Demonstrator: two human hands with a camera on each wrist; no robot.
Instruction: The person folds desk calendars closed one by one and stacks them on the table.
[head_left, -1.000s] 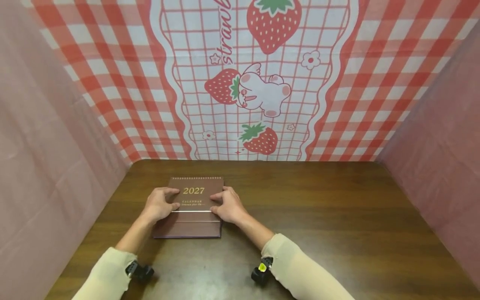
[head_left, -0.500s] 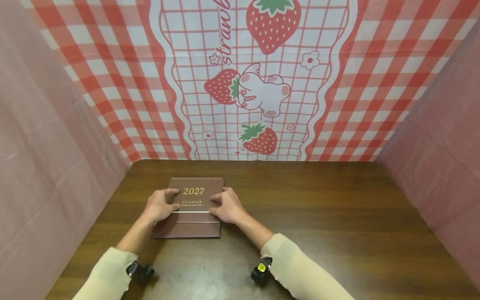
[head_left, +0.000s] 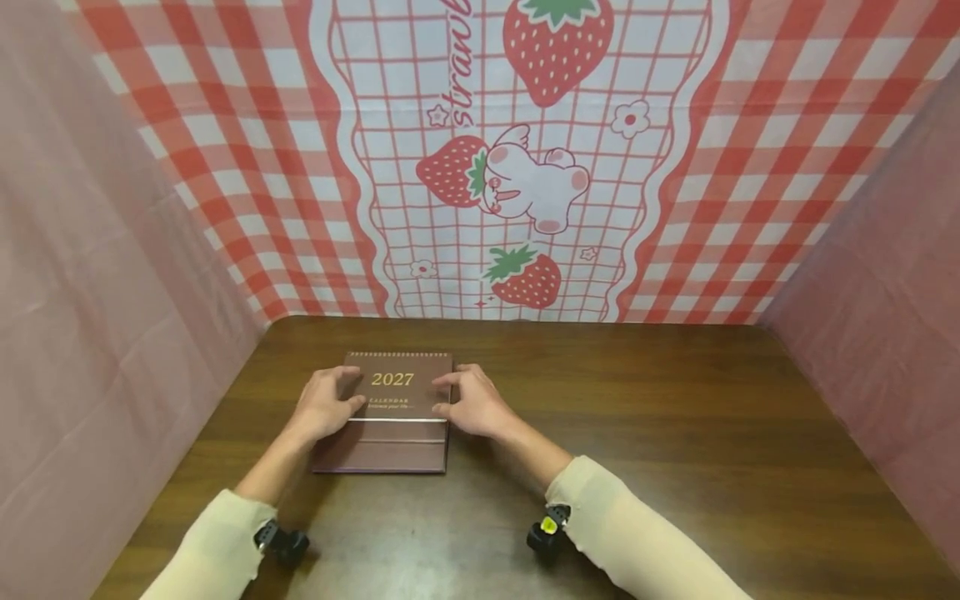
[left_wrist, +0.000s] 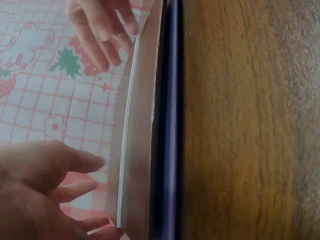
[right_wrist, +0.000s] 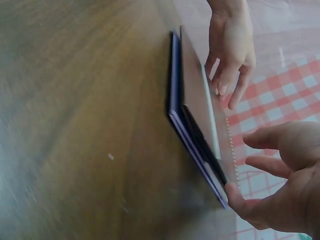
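A brown desk calendar (head_left: 397, 432) with gold "2027" print and a spiral-bound far edge lies on the left part of the table. A pale band crosses it above the lower flap. At its left side is my left hand (head_left: 321, 406), thumb and fingers spread apart. Opposite, my right hand (head_left: 480, 402) is by the right edge with loosely extended fingers. In the right wrist view, one finger of the right hand (right_wrist: 287, 185) appears to touch the calendar's (right_wrist: 197, 95) side edge, while the thumb is off it. Neither hand grips it.
The wooden table (head_left: 637, 442) extends to the right and toward the front. A red-and-white strawberry cloth (head_left: 495, 167) hangs behind it. Pink cloth walls (head_left: 105, 250) stand on both sides. Small black cameras (head_left: 281, 542) are strapped at the wrists.
My right hand has loosened from the calendar and drawn slightly right. The left thumb and fingers have eased a little off the cover. The whole head view has shifted slightly.
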